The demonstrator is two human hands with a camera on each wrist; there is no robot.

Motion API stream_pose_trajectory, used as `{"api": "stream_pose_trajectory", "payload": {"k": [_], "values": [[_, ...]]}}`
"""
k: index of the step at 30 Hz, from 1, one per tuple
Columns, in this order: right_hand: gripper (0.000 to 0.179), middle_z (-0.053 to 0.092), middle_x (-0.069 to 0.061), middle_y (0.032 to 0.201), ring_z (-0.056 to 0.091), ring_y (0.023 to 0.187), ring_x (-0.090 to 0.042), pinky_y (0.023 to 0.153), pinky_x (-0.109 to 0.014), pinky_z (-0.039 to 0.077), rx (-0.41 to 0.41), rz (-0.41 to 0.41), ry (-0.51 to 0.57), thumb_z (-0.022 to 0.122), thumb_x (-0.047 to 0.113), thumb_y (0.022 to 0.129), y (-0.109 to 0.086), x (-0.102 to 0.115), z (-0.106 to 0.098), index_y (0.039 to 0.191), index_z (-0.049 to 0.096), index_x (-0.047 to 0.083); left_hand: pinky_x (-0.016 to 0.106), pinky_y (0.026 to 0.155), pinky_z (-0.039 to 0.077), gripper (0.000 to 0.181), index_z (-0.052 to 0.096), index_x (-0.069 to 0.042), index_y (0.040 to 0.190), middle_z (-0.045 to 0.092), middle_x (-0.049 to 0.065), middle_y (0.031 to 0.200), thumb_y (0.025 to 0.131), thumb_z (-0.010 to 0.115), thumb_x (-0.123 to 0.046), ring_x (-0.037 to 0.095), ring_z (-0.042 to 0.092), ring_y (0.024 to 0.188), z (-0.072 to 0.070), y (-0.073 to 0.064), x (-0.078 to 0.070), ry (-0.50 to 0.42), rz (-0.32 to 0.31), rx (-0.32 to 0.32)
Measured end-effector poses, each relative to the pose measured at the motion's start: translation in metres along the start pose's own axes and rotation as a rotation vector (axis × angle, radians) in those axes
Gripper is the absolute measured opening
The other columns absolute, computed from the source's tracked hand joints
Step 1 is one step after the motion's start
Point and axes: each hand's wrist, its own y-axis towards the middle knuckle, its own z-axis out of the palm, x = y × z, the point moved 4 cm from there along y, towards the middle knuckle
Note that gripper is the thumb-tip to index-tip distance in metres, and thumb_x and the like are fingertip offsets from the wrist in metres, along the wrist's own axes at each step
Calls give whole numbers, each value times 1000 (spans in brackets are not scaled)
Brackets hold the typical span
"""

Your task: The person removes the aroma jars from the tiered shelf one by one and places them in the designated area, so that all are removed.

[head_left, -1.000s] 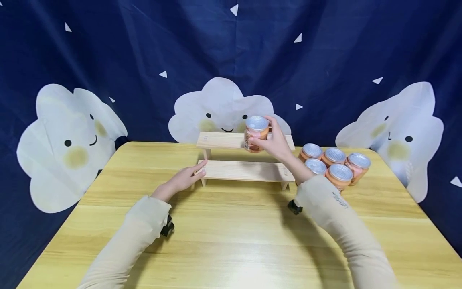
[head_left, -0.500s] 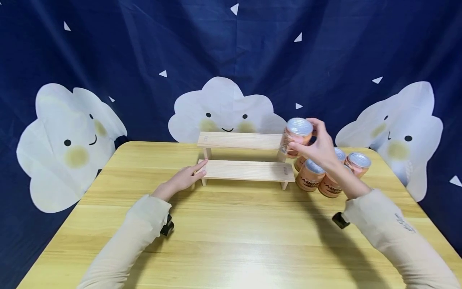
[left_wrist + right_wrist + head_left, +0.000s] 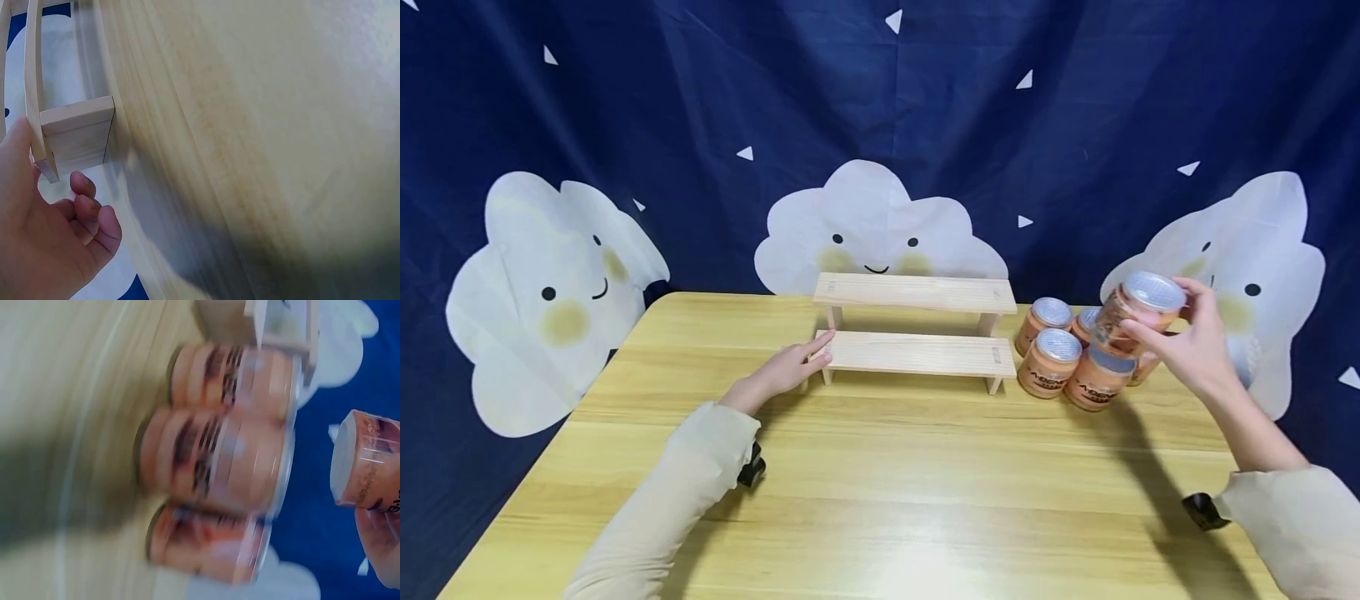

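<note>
My right hand grips an orange can with a silver ribbed lid, tilted and raised over a group of similar cans. In the right wrist view the held can shows its pale end, with fingers below it. Under it on the table stand several orange cans, among them a front can and a neighbouring can. The index finger of my left hand touches the left end of a two-tier wooden shelf. The left wrist view shows the other fingers bent loosely beside the shelf leg.
The shelf's upper tier sits behind the lower one, left of the cans. All of it stands on a light wooden table. A dark blue curtain with white clouds hangs along the back edge.
My right hand has carried the can from above the upper tier rightwards to over the group of cans, tilting it. My left hand stays at the shelf's left end.
</note>
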Motion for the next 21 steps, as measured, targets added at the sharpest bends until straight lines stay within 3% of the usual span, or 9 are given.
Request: {"api": "stream_pose_trajectory", "payload": {"k": [11,21], "values": [[73,35,25,101,37,81,8,64,-5,30,82,55,-144,70,7,76,-18,-44,-51,136,31,0,51,104,25,57,21,-12,146,34,20,142,98,38,-38,39,34,127,1,0,-1,-33,-5,1],[61,37,23,99,36,83,10,67,-7,32,240,16,-141,73,1,72,-41,-86,-42,120,35,-5,52,104,26,57,22,-13,146,34,21,141,98,38,-38,40,35,126,2,1,2,-18,-6,-1]]}}
